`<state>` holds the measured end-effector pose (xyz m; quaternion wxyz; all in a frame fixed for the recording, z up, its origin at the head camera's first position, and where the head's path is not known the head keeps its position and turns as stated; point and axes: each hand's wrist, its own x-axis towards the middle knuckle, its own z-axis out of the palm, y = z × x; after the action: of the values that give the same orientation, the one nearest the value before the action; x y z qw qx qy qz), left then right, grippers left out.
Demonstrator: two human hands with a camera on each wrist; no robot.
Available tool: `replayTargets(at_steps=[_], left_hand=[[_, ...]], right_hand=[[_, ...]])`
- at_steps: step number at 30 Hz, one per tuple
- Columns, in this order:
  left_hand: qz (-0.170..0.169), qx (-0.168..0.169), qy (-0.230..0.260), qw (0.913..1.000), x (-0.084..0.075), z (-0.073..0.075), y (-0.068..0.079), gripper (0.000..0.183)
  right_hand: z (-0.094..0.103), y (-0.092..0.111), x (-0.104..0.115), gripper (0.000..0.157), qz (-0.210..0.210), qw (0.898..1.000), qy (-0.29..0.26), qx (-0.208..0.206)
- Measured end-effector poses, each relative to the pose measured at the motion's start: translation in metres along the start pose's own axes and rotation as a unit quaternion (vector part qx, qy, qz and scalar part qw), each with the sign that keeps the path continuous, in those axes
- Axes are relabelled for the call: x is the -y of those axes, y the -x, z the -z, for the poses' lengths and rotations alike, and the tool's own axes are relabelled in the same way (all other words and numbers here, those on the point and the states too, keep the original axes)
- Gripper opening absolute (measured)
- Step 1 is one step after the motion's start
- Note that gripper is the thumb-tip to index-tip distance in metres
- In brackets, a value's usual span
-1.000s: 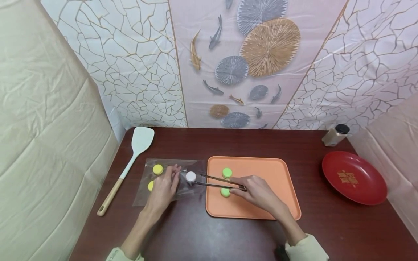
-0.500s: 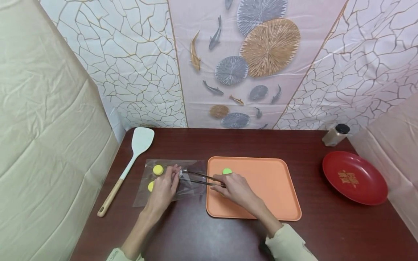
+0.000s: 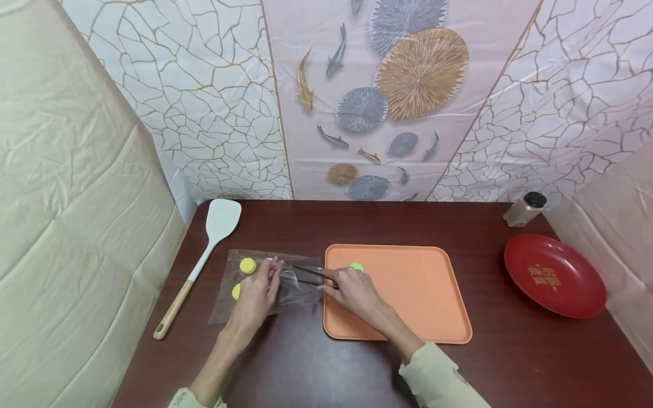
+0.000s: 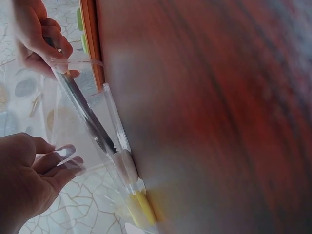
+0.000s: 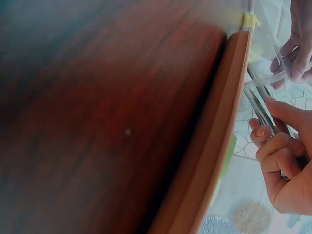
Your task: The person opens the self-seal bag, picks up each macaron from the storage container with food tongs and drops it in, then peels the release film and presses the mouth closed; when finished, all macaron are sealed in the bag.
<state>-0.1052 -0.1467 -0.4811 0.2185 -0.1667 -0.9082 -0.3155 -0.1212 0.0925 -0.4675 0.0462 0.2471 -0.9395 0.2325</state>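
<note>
My left hand [image 3: 255, 294] pinches the mouth of a clear plastic bag [image 3: 220, 309], lifting its upper layer. In my right hand [image 3: 354, 292] is a pair of metal tongs [image 4: 84, 108], which reach through the bag's mouth. At the tong tips, inside the bag, sits a white macaron [image 4: 126, 168]; in the head view the left hand mostly hides it. Two yellow macarons [image 3: 247, 266] lie deeper in the bag. A green macaron [image 3: 356, 266] shows on the orange tray [image 3: 408, 300], partly behind the right hand.
Left of the bag lies a spatula [image 3: 222, 221] with a wooden handle. On the right are a red plate [image 3: 566, 272] and a black-capped jar [image 3: 524, 211]. Patterned cloth [image 3: 224, 113] hangs behind the dark table [image 3: 285, 368].
My right hand has moved left with the tongs, carrying the white macaron from the bag's mouth deeper inside. The left hand has stayed at the bag.
</note>
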Motion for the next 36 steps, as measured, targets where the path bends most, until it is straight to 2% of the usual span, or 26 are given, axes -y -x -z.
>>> replayTargets(at_steps=[2,3,8,9,10,17,22,28,36], left_hand=[[0.002,0.003,0.0,1.0,0.0,0.0,-0.001,0.012],[0.005,0.007,0.001,1.0,0.0,0.0,-0.001,0.012],[0.014,0.021,0.0,0.9997,-0.001,0.001,-0.002,0.013],[0.014,0.022,-0.002,0.9997,-0.001,0.001,-0.002,0.013],[0.013,0.022,-0.004,0.9997,-0.001,0.002,-0.002,0.013],[0.01,0.021,-0.013,0.9996,-0.001,0.002,-0.001,0.013],[0.007,0.018,-0.014,0.9997,-0.001,0.001,-0.002,0.012],[0.005,0.013,-0.014,0.9998,0.0,0.0,-0.001,0.014],[0.011,0.017,-0.01,0.9997,-0.003,0.001,-0.003,0.014]], right_hand=[[0.001,0.001,-0.001,0.026,0.001,1.0,-0.006,0.0],[-0.009,0.002,-0.013,0.027,0.011,1.0,-0.011,-0.005],[0.002,0.011,-0.018,0.02,-0.001,0.999,-0.039,0.018],[0.005,0.014,-0.019,0.019,-0.006,0.999,-0.042,0.025],[0.019,0.017,-0.009,0.016,-0.019,0.998,-0.044,0.036],[0.045,0.049,-0.031,0.02,-0.009,0.997,-0.041,0.067],[0.066,0.078,-0.053,0.029,-0.027,0.998,-0.03,0.052],[0.091,0.108,-0.076,0.032,-0.053,0.997,-0.042,0.029],[0.111,0.141,-0.099,0.036,-0.092,0.993,-0.056,0.042]])
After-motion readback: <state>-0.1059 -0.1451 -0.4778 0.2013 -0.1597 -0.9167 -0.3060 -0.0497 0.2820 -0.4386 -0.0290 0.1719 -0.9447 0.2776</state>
